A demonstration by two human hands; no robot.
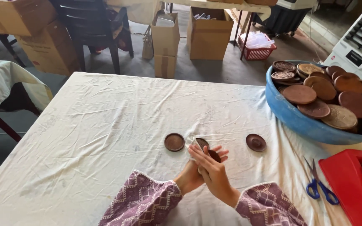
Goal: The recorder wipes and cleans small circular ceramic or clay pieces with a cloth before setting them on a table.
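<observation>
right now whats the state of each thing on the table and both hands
left hand: under the right, touching a brown disc
right hand: over the left, closed on the brown disc
left coaster: flat on the cloth, apart
right coaster: flat on the cloth, apart
blue tub: heaped with brown discs
scissors: blades shut, lying flat

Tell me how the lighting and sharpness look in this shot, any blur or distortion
Head view: soft, even daylight, faint shadows on the white tablecloth; no harsh glare. The two hands, right hand over left hand, look slightly motion-blurred around a brown disc. Wide-angle distortion bends the blue basin and table edges. Background cardboard boxes stay fairly sharp.
</observation>
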